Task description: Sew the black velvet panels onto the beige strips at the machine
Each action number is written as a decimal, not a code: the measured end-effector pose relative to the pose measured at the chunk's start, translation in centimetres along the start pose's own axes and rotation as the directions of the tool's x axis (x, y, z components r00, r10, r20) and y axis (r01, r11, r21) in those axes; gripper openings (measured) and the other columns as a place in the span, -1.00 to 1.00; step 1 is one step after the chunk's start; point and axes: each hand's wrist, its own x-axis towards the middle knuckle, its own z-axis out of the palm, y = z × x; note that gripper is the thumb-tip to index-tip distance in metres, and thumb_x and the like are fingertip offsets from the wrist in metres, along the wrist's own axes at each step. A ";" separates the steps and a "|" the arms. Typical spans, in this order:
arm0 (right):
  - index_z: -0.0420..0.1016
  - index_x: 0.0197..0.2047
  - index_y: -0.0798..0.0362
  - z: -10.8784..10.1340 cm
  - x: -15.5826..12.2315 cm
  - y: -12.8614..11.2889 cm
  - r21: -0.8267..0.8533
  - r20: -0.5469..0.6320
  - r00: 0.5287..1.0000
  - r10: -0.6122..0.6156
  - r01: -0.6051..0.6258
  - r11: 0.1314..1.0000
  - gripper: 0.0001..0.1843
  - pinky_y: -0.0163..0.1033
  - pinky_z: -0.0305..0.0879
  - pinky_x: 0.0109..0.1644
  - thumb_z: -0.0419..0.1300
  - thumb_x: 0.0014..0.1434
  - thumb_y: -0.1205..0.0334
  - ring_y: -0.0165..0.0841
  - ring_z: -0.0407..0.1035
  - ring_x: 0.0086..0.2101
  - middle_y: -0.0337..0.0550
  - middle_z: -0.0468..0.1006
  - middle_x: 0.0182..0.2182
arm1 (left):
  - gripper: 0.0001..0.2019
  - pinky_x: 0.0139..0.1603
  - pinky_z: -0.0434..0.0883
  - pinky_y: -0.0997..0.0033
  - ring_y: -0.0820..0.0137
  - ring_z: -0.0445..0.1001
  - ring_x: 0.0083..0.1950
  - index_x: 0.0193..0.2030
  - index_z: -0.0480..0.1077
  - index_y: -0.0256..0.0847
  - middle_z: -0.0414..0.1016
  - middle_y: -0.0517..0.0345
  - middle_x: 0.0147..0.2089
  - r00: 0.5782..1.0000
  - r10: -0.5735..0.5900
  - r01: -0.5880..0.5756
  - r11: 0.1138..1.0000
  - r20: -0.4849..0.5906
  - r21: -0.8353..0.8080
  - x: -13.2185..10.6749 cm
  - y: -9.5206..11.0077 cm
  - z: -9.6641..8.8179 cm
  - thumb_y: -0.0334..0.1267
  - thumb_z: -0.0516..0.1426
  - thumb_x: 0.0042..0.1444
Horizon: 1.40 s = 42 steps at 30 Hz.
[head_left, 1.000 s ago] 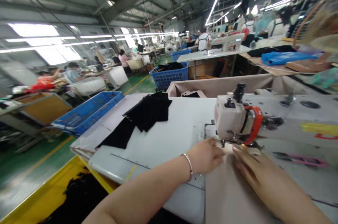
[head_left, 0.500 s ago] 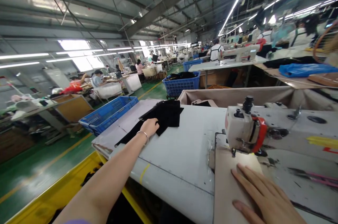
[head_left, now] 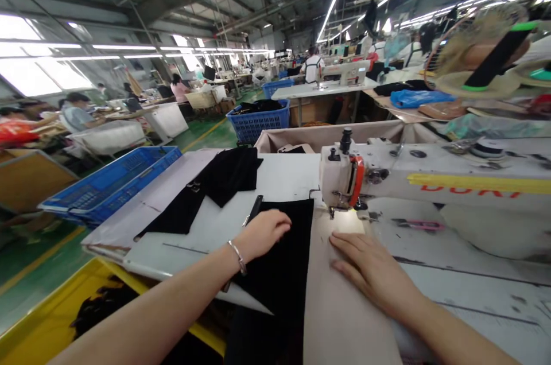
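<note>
A black fabric piece with a dark strip and small metal fitting along its left edge lies on the table, its lower end hanging over the front edge. My left hand rests on its upper part, fingers curled together on the cloth; the thumb and fingertips are partly hidden. To the right, my right hand lies flat with fingers stretched on a beige panel, just in front of the sewing machine's needle area. The sewing machine has an orange guard on its head. More black fabric pieces lie overlapped farther left.
A yellow bin with dark scraps stands below left. Beyond the table are a blue crate and a blue basket. Pink-handled snips lie under the machine arm. Several people work at distant tables.
My left hand has come from the black pile toward me and right, bringing one black piece beside the beige panel. The view has turned right. My right hand stays flat on the panel.
</note>
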 end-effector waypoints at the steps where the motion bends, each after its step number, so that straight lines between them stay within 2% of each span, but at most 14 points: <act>1: 0.19 0.29 -0.07 0.1 0.4 0.0 -0.014 -0.034 0.999 0.027 -0.028 1.000 -0.47 0.01 0.16 0.20 -0.04 0.31 -0.01 -0.22 0.21 0.15 -0.11 0.30 0.21 | -0.71 0.12 0.37 0.18 0.24 0.46 0.04 0.06 0.36 -0.23 0.44 -0.07 0.02 0.989 0.053 -0.037 0.992 -0.135 0.119 1.5 -0.2 0.0 -0.21 -0.04 0.29; 2: 0.20 0.28 -0.04 0.2 0.7 0.0 -0.033 -0.070 0.997 0.045 -0.048 0.998 -0.49 0.02 0.15 0.19 -0.03 0.31 0.03 -0.21 0.21 0.15 -0.09 0.30 0.20 | -0.69 0.22 0.26 0.12 0.20 0.36 0.16 0.09 0.34 -0.22 0.37 -0.09 0.10 0.970 0.100 -0.053 0.976 -0.221 0.210 3.0 -0.5 -0.2 -0.20 0.00 0.28; 4: 0.20 0.28 -0.01 0.4 1.0 -0.1 -0.075 -0.136 0.989 0.060 -0.071 0.995 -0.49 0.06 0.11 0.21 0.00 0.30 0.07 -0.18 0.18 0.16 -0.06 0.28 0.22 | -0.64 0.27 0.18 0.07 0.13 0.27 0.21 0.09 0.34 -0.23 0.33 -0.11 0.12 0.961 0.128 -0.060 0.961 -0.244 0.268 5.7 -1.1 -0.3 -0.14 0.11 0.21; 8: 0.25 0.25 -0.02 0.3 0.8 -0.3 -0.112 -0.186 0.982 0.044 -0.066 0.991 -0.53 0.12 0.04 0.23 -0.02 0.31 0.12 -0.18 0.20 0.14 -0.07 0.32 0.19 | -0.71 0.09 0.33 0.19 0.19 0.39 -0.02 -0.18 0.43 -0.24 0.41 0.01 -0.13 0.977 0.118 -0.069 0.964 -0.180 0.257 7.5 -1.4 0.4 -0.06 0.22 0.08; 11: 0.25 0.24 0.00 0.0 0.7 -0.3 -0.113 -0.187 0.981 0.042 -0.064 0.992 -0.54 0.11 0.06 0.22 -0.02 0.31 0.15 -0.17 0.21 0.13 -0.05 0.33 0.18 | -0.74 -0.04 0.38 0.31 0.29 0.42 -0.14 -0.23 0.40 -0.22 0.43 0.09 -0.20 0.982 0.111 -0.074 0.971 -0.154 0.227 5.0 -1.0 -0.6 -0.04 0.11 0.18; 14: 0.24 0.25 0.01 0.0 0.7 -0.2 -0.110 -0.191 0.981 0.032 -0.054 0.992 -0.53 0.11 0.07 0.22 0.00 0.30 0.15 -0.16 0.21 0.13 -0.05 0.33 0.17 | -0.65 0.01 0.38 0.33 0.32 0.44 -0.11 -0.11 0.40 -0.17 0.48 0.14 -0.16 0.970 0.034 -0.012 0.995 -0.241 0.095 0.5 -0.5 -4.3 0.02 -0.04 0.27; 16: 0.25 0.25 0.01 0.1 0.8 -0.2 -0.108 -0.193 0.981 0.034 -0.056 0.993 -0.52 0.11 0.06 0.22 0.02 0.29 0.13 -0.15 0.20 0.13 -0.05 0.33 0.17 | -0.55 0.13 0.34 0.25 0.26 0.41 0.05 0.00 0.39 -0.19 0.49 0.12 -0.04 0.888 -0.115 0.086 0.993 -0.445 -0.085 -2.4 -0.3 -7.7 0.10 -0.05 0.24; 18: 0.25 0.25 0.01 0.2 0.8 -0.2 -0.107 -0.186 0.982 0.045 -0.066 0.992 -0.51 0.12 0.03 0.24 0.02 0.28 0.12 -0.14 0.19 0.14 -0.06 0.33 0.17 | -0.48 0.19 0.30 0.14 0.24 0.35 0.14 0.13 0.33 -0.26 0.48 0.09 0.05 0.824 -0.269 0.133 0.947 -0.498 -0.292 -4.2 0.0 -10.3 0.10 -0.07 0.25; 20: 0.24 0.25 0.02 0.3 0.8 -0.2 -0.109 -0.178 0.983 0.049 -0.069 0.992 -0.51 0.12 0.01 0.24 0.01 0.28 0.11 -0.13 0.18 0.14 -0.05 0.32 0.18 | -0.50 0.18 0.31 0.10 0.24 0.37 0.13 0.15 0.33 -0.27 0.49 0.09 0.07 0.864 -0.306 0.120 0.896 -0.399 -0.427 -4.4 0.7 -11.1 0.04 -0.02 0.24; 23: 0.24 0.25 0.03 0.2 0.8 -0.3 -0.107 -0.177 0.983 0.047 -0.066 0.992 -0.51 0.10 0.01 0.24 0.00 0.29 0.11 -0.13 0.16 0.15 -0.05 0.32 0.18 | -0.68 0.16 0.36 0.19 0.26 0.46 0.03 -0.05 0.49 -0.19 0.55 0.14 -0.04 0.989 -0.099 0.047 0.913 -0.110 -0.405 -1.4 2.2 -7.9 -0.08 0.11 0.16; 25: 0.24 0.25 0.04 0.1 0.8 -0.4 -0.103 -0.174 0.984 0.046 -0.064 0.993 -0.51 0.09 0.01 0.24 -0.01 0.30 0.12 -0.14 0.15 0.16 -0.05 0.31 0.19 | -0.77 0.12 0.39 0.22 0.28 0.50 -0.07 -0.17 0.52 -0.20 0.56 0.13 -0.15 0.994 0.078 -0.055 0.963 0.077 -0.265 1.6 3.3 -4.1 -0.15 0.10 0.19; 28: 0.23 0.26 0.08 0.0 0.7 -0.4 -0.095 -0.173 0.984 0.050 -0.067 0.993 -0.50 0.09 -0.01 0.26 0.00 0.29 0.13 -0.13 0.14 0.17 -0.03 0.28 0.21 | -0.80 0.19 0.34 0.23 0.28 0.45 0.02 -0.14 0.50 -0.23 0.47 0.04 0.01 0.973 0.225 -0.225 0.974 -0.048 0.004 5.4 4.4 1.2 -0.27 0.08 0.20; 30: 0.23 0.26 0.10 -0.1 0.7 -0.5 -0.082 -0.179 0.982 0.061 -0.077 0.994 -0.49 0.08 -0.01 0.26 0.02 0.27 0.15 -0.13 0.14 0.17 -0.02 0.28 0.21 | -0.78 0.24 0.29 0.25 0.28 0.39 0.12 -0.05 0.45 -0.21 0.39 0.03 0.12 0.953 0.278 -0.268 0.959 -0.121 0.096 6.7 4.4 3.1 -0.32 0.07 0.20; 42: 0.23 0.26 0.11 -0.2 0.8 -0.4 -0.021 -0.156 0.982 0.104 -0.108 0.994 -0.47 0.06 -0.06 0.29 0.03 0.25 0.13 -0.16 0.13 0.19 -0.02 0.28 0.22 | -0.78 0.27 0.28 0.24 0.29 0.36 0.18 0.00 0.38 -0.21 0.36 0.03 0.17 0.948 0.291 -0.277 0.954 -0.127 0.116 6.6 3.6 4.0 -0.34 0.05 0.23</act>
